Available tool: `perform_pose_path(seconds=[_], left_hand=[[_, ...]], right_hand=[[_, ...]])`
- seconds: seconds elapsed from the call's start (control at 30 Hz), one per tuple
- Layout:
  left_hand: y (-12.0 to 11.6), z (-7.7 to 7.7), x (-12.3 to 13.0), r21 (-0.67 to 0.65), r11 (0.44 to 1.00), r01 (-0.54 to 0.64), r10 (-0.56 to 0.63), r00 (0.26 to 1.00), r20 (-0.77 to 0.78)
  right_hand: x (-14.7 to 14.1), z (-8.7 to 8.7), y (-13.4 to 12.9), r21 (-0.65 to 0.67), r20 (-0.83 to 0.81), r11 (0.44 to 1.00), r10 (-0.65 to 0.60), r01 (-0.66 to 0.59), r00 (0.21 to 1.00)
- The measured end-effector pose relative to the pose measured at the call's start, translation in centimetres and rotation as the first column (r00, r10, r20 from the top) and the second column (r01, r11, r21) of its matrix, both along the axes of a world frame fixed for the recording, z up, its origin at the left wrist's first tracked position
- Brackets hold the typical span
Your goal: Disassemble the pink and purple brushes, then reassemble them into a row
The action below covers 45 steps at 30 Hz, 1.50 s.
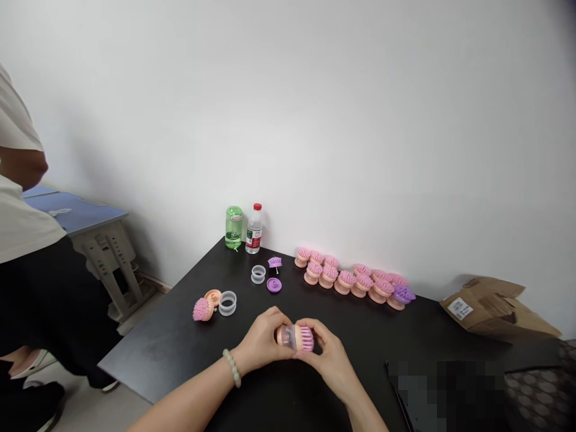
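Between my two hands, above the black table [166, 354], a pink-bristled brush [296, 338] with a clear ring and peach base lies on its side. My left hand [265, 339] grips the base end; fingers of my right hand [323, 348] close round the bristle end. To the left rest a pink brush head [203, 309], a peach disc [213, 296] and a clear ring [227, 303]. Farther back are another clear ring [258, 275], a purple disc [274, 285] and a purple bristle piece [275, 263].
Several pink-topped brushes [346, 281] line the wall side, with a purple one [403, 294] at the right end. A green bottle [233, 228] and a red-capped bottle [254, 230] stand behind. A paper bag [495, 309] lies right. A person [27, 240] stands left.
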<state>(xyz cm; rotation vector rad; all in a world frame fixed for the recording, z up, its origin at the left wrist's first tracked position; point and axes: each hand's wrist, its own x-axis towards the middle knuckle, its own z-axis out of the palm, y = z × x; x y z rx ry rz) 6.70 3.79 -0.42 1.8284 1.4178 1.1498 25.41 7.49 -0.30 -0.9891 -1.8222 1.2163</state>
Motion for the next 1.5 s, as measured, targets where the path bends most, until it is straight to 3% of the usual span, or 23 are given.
perform_pose_path(seconds=[0.07, 0.13, 0.2, 0.23, 0.3, 0.4, 0.53, 0.7, 0.87, 1.1, 1.27, 1.37, 1.5], left_hand=[[0.1, 0.2, -0.4, -0.177, 0.98, 0.085, -0.049, 0.979, 0.197], [0.2, 0.3, -1.0, -0.376, 0.886, 0.272, -0.078, 0.886, 0.458], [0.2, 0.4, -1.5, -0.447, 0.772, 0.452, -0.072, 0.761, 0.645], [0.2, 0.4, -1.8, -0.435, 0.751, 0.496, -0.068, 0.714, 0.696], [0.3, 0.4, -2.1, -0.376, 0.783, 0.495, -0.05, 0.653, 0.756], [0.5, 0.3, -2.2, -0.285, 0.876, 0.389, 0.005, 0.584, 0.812], [0.8, 0.1, -2.3, -0.174, 0.944, 0.279, 0.004, 0.518, 0.856], [0.9, -0.2, -2.3, -0.162, 0.969, 0.184, 0.041, 0.53, 0.847], [0.7, -0.2, -2.0, -0.194, 0.955, 0.223, 0.039, 0.555, 0.831], [0.5, -0.2, -1.2, -0.105, 0.948, 0.3, -0.131, 0.672, 0.729], [0.5, -0.1, -1.2, -0.063, 0.969, 0.24, -0.156, 0.786, 0.598], [0.6, -0.4, -1.3, -0.071, 0.985, 0.16, -0.105, 0.864, 0.492], [0.7, -1.0, -0.8, -0.134, 0.986, 0.099, -0.024, 0.879, 0.476]], right_hand=[[0.4, 0.5, 0.0, 0.001, -0.061, 0.999, 0.039, -0.039, 0.997], [1.1, 0.8, 0.2, 0.016, -0.137, 0.999, 0.047, -0.045, 0.989], [2.0, 0.7, 0.7, 0.041, -0.202, 0.999, 0.006, 0.002, 0.979], [2.3, 0.5, 1.0, 0.039, -0.216, 0.999, -0.027, 0.036, 0.976], [2.7, -0.1, 1.6, 0.008, -0.199, 0.994, -0.102, 0.106, 0.975], [2.0, -1.4, 1.9, 0.007, -0.066, 0.987, -0.162, 0.163, 0.985], [-0.1, -2.9, 1.1, 0.192, 0.116, 0.976, -0.123, 0.1, 0.986], [-0.9, -3.7, 0.2, 0.273, 0.182, 0.962, -0.044, -0.007, 0.982], [-0.1, -3.0, 0.6, 0.331, 0.101, 0.935, -0.167, 0.125, 0.981], [-0.6, -2.0, -0.3, 0.441, -0.017, 0.892, -0.102, 0.099, 0.995], [-0.8, -2.1, -0.6, 0.524, -0.001, 0.846, -0.114, 0.098, 0.993], [-1.0, -2.0, -0.7, 0.608, 0.008, 0.788, -0.125, 0.094, 0.992], [-1.2, -1.4, -1.1, 0.756, 0.006, 0.65, -0.134, 0.083, 0.991]])
